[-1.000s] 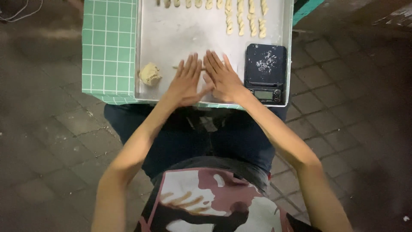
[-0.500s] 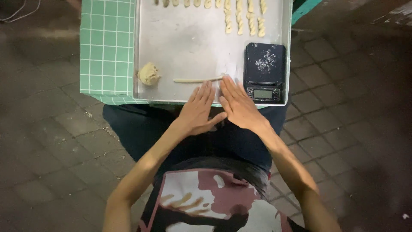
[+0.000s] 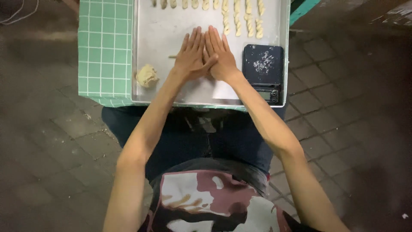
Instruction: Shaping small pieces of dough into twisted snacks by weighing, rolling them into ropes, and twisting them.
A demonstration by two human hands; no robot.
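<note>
Both my hands lie flat, side by side, on a metal tray (image 3: 159,25). My left hand (image 3: 192,53) and my right hand (image 3: 219,53) press palms down on a thin rope of dough (image 3: 172,56); only its left tip shows beyond my left hand. The fingers of both hands are stretched out, thumbs touching. A pale dough lump (image 3: 147,75) rests on the tray to the left of my left wrist.
Several twisted dough pieces (image 3: 240,17) line the tray's far edge. A black kitchen scale (image 3: 263,71) dusted with flour sits at the tray's right. The tray lies on a green gridded mat (image 3: 105,47) over a small table. Dark paving surrounds it.
My hands slid forward over the dough rope, which lay uncovered in front of my fingertips half a second ago. It is now almost hidden under my palms.
</note>
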